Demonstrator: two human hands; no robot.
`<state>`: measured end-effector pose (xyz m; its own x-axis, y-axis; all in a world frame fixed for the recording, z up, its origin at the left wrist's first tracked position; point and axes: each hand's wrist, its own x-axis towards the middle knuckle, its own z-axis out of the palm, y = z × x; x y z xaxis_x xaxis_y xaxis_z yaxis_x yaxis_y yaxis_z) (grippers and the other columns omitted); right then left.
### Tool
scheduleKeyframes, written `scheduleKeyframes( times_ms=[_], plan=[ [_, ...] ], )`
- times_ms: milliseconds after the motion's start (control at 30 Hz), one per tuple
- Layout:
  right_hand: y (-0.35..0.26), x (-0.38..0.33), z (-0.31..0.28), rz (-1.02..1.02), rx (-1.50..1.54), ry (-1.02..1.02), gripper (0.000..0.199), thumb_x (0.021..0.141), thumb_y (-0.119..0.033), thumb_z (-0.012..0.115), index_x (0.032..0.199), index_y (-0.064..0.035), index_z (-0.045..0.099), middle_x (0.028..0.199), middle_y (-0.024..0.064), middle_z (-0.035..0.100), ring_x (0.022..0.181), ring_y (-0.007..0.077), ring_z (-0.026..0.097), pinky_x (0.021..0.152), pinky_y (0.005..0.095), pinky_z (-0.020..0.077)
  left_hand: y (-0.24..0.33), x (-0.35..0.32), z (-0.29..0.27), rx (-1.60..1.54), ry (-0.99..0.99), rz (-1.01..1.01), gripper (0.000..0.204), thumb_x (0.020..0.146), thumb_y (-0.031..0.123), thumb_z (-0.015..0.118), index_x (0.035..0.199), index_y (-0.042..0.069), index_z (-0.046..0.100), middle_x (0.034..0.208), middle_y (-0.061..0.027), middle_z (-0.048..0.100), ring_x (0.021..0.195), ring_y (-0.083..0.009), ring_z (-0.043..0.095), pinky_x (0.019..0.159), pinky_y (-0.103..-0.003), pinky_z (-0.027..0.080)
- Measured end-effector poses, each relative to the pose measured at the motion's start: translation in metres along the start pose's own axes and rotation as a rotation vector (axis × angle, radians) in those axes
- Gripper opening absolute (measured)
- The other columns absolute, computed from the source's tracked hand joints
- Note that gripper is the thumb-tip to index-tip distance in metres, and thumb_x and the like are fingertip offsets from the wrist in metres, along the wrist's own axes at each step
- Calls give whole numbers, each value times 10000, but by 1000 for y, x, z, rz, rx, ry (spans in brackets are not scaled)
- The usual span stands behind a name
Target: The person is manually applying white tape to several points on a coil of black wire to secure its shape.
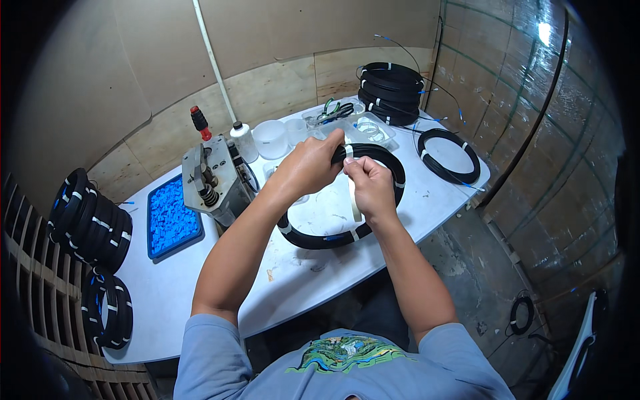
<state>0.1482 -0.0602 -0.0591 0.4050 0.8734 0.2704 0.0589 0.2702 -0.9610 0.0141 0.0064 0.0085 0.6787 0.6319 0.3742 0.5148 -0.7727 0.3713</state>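
A coil of black cable (pixel 313 241) lies on the white table in front of me, bound with white tape in several places. My left hand (pixel 312 163) is closed around the far side of the coil. Beside it, my right hand (pixel 373 190) pinches a strip of white tape (pixel 355 205), whose loose length hangs below the fingers inside the ring. A white band (pixel 349 151) wraps the cable between both hands. The fingertips of my left hand are partly hidden behind the cable.
Left of my arms are a metal bench machine (pixel 215 175) and a blue tray (pixel 175 217) of small blue parts. Black coils are stacked at the left (pixel 93 220) and far right (pixel 390 93); a single coil (pixel 448 157) lies near the right edge. Clear tubs (pixel 271 139) stand behind.
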Motion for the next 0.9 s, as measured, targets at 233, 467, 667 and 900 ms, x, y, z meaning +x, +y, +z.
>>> scheduleKeyframes(
  times_ms=[233, 467, 667, 900],
  plan=[
    [98, -21, -7, -236, -772, -125, 267, 882, -240, 669, 771, 3, 662, 726, 213, 658, 689, 346, 669, 656, 413, 529, 8, -2, 3, -57, 45, 131, 354, 807, 152, 745, 1076, 46, 540, 739, -229, 657, 756, -443, 645, 651, -474, 500],
    [27, -17, -27, -284, -93, -85, 157, 862, -81, 738, 982, 0, 679, 861, 60, 614, 764, 120, 650, 678, 251, 543, -12, -3, -10, -99, -2, -15, 398, 891, 325, 678, 1097, 17, 531, 731, -222, 654, 693, -386, 650, 636, -443, 487],
    [-1, -23, -36, -295, -39, -77, 388, 859, -25, 738, 1228, -8, 620, 903, 41, 651, 767, 78, 592, 706, 227, 514, -18, 0, -7, -86, 5, -24, 432, 926, 373, 627, 1121, 2, 522, 740, -224, 653, 720, -375, 649, 665, -451, 475],
    [-24, -34, -23, -224, 215, -120, 914, 823, 33, 757, 1544, -22, 198, 933, 88, 642, 820, 99, 626, 739, 236, 536, -16, -7, -6, -66, 41, 132, 533, 783, 347, 719, 1134, 0, 517, 749, -228, 654, 740, -370, 667, 682, -443, 501]
  ],
)
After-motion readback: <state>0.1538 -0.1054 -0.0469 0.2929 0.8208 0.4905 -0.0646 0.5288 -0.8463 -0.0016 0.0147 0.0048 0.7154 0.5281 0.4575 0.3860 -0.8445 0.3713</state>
